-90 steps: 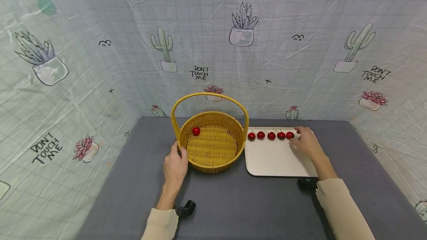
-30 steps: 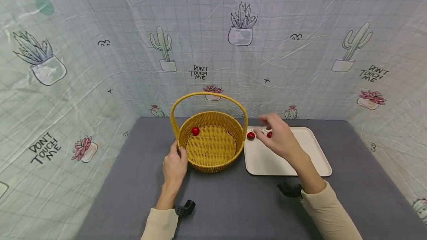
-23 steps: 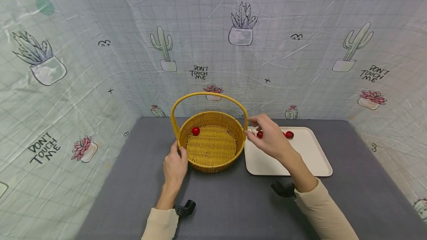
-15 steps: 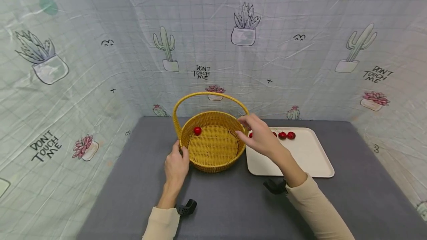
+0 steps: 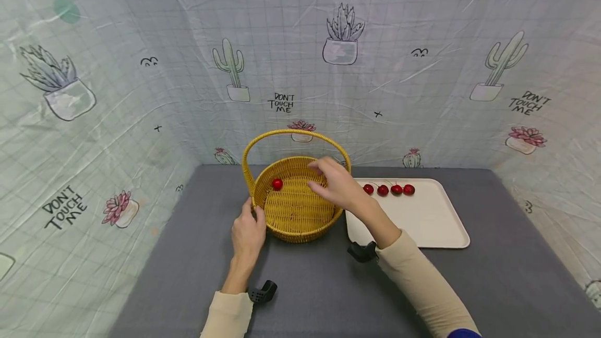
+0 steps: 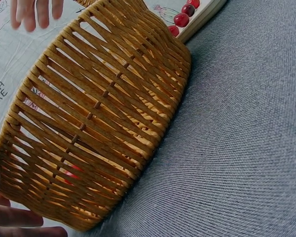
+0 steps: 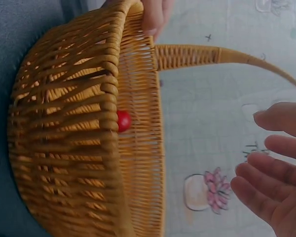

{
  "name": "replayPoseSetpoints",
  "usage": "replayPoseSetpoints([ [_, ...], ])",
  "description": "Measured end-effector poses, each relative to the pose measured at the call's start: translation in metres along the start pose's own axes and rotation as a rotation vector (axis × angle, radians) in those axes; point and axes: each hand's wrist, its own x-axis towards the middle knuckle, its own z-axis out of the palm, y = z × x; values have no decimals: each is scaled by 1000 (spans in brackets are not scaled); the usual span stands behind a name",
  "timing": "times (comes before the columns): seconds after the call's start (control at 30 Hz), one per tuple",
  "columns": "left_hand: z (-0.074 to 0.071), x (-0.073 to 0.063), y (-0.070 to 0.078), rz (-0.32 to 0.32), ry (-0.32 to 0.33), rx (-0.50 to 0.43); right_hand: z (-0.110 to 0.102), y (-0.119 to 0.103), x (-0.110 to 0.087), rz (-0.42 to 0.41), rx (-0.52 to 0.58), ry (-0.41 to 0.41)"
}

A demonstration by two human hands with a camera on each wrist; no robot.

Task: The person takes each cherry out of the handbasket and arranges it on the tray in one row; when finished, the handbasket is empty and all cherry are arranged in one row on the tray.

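Note:
My left hand [image 5: 249, 233] grips the left rim of a round yellow wicker basket [image 5: 300, 236], its thumb at the rim. Inside the basket, by the far left wall, lies one red cherry [image 5: 277, 184]. Over the basket's right half hovers my right hand [image 5: 339, 185], fingers loosely spread; the right wrist view shows nothing between its fingers [image 7: 259, 170]. A row of cherries [image 5: 382, 190] with stems lies along the far side of a white tray [image 5: 422, 223]. My right arm covers the tray's left part.
The basket's tall arched handle [image 5: 296, 131] stands upright over it. The tray sits close to the basket's right side on the grey tabletop [image 5: 300, 286]. Behind hangs a cloth printed with cacti [image 5: 341, 51]. A blue round object [image 5: 464, 333] shows at the bottom edge.
My right hand has moved left from the tray's right cherries, along the row, to above the basket. The left hand keeps its grip; basket and cherries look unmoved.

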Motion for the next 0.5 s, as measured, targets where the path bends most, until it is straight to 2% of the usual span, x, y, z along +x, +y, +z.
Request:
replayPoseSetpoints([
  [0.27, 1, 3, 0, 10, -17, 2, 21, 10, 26, 118, 7, -118],
  [0.5, -2, 4, -2, 3, -24, -1, 44, 24, 49, 174, 22, -216],
])
